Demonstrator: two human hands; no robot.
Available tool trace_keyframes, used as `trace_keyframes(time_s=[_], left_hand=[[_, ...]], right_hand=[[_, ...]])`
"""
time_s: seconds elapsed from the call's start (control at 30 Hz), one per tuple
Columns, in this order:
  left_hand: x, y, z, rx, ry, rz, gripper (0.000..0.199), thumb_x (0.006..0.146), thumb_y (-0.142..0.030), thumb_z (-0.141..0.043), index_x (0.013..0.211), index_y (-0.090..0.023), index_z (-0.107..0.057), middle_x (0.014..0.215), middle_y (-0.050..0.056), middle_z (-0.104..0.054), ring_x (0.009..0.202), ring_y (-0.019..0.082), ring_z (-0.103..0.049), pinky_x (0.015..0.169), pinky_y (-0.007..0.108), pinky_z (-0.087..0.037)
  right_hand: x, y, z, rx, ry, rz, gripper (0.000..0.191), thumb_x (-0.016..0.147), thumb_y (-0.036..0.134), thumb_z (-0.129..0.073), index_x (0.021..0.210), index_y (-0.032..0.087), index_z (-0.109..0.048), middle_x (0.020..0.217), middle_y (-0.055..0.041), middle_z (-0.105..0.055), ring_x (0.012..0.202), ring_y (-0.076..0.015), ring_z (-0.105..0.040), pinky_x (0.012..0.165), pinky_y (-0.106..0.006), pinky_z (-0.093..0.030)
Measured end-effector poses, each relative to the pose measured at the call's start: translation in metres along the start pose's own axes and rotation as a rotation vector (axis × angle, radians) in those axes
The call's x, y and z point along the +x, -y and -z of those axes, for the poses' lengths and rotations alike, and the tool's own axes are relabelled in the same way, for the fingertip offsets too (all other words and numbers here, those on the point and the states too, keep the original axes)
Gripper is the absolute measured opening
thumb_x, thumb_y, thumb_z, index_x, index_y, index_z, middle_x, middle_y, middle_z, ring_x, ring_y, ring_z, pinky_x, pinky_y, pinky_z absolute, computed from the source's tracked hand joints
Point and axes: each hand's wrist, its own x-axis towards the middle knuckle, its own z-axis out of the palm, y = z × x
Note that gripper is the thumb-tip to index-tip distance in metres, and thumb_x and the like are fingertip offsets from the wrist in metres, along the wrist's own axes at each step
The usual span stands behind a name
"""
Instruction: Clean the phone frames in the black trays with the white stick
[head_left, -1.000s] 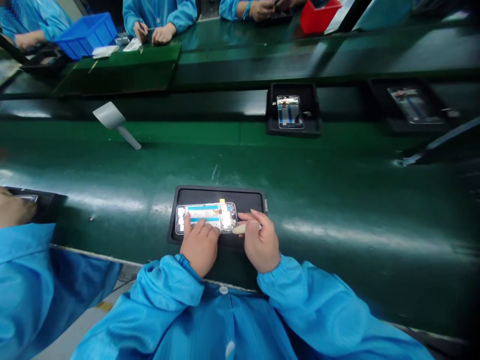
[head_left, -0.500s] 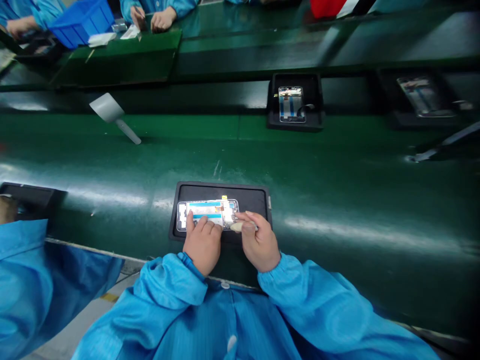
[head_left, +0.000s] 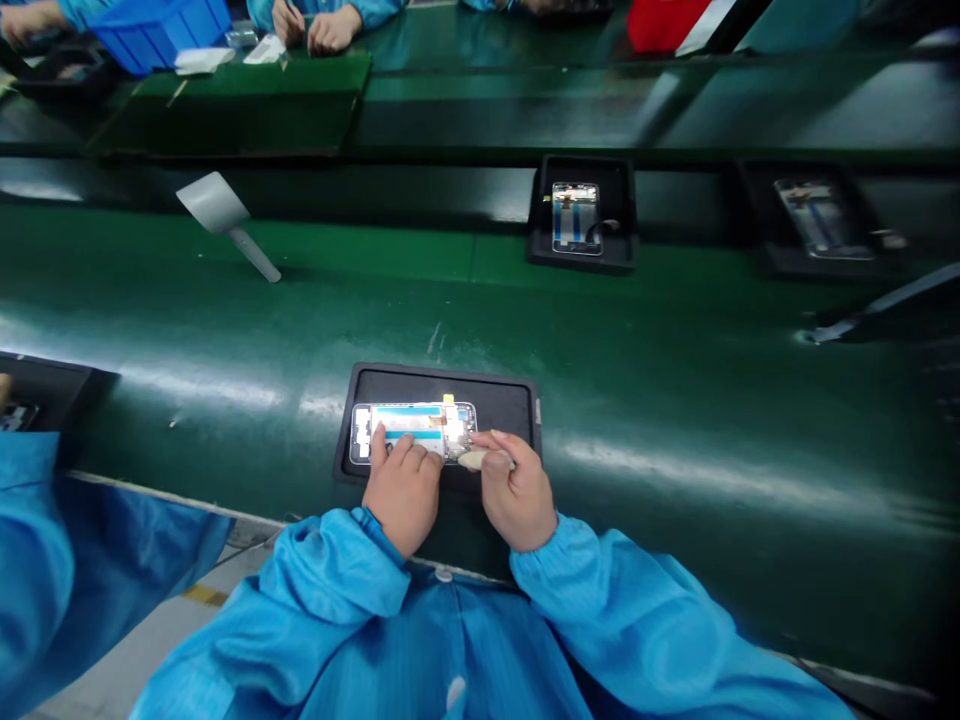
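An opened phone (head_left: 409, 421) with blue strips and a small yellow tab lies lengthwise in a black tray (head_left: 502, 393) on the green bench. My left hand (head_left: 403, 495) rests on the phone's lower edge, its fingers spread over the frame. Between the thumb and fingers of my right hand (head_left: 519, 490) is a pale, pointed tool (head_left: 475, 460). Its tip touches or nearly touches the right end of the phone, where bare circuit parts show. The exact contact point is too small to make out.
Two more black trays with phones, one (head_left: 576, 218) mid-right and another (head_left: 825, 220) farther right, stand beyond. A grey paddle-shaped stand (head_left: 214, 203) rises at left. Across the bench are a person's hands (head_left: 322, 28) and a blue bin (head_left: 161, 32). Another person's sleeve (head_left: 34, 540) is at left.
The view has shifted slightly, moving the far trays a little left and down in the picture. My hands keep nearly the same pose on the phone.
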Motion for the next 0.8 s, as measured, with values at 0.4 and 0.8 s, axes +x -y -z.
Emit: trace_keyframes(time_s=[0.4, 0.8], left_hand=[[-0.002, 0.002, 0.001, -0.023, 0.006, -0.008, 0.019, 0.079, -0.011, -0.043, 0.082, -0.017, -0.061, 0.078, 0.004, -0.064, 0.093, 0.023, -0.054, 0.103, 0.055, -0.015], [-0.001, 0.006, 0.002, -0.077, -0.018, 0.015, 0.02, 0.083, -0.017, -0.042, 0.076, -0.018, -0.061, 0.074, 0.002, -0.063, 0.088, 0.02, -0.055, 0.101, 0.05, -0.021]], right_hand=[[0.023, 0.026, -0.005, -0.347, 0.177, 0.306, 0.027, 0.087, 0.026, -0.035, 0.079, 0.019, -0.059, 0.071, -0.0062, -0.065, 0.065, -0.017, -0.06, 0.061, -0.028, -0.049], [0.036, 0.006, -0.014, 0.164, -0.101, -0.521, 0.038, 0.083, 0.048, -0.033, 0.099, 0.017, -0.047, 0.067, -0.0008, -0.061, 0.04, -0.012, -0.053, 0.038, -0.025, -0.044]])
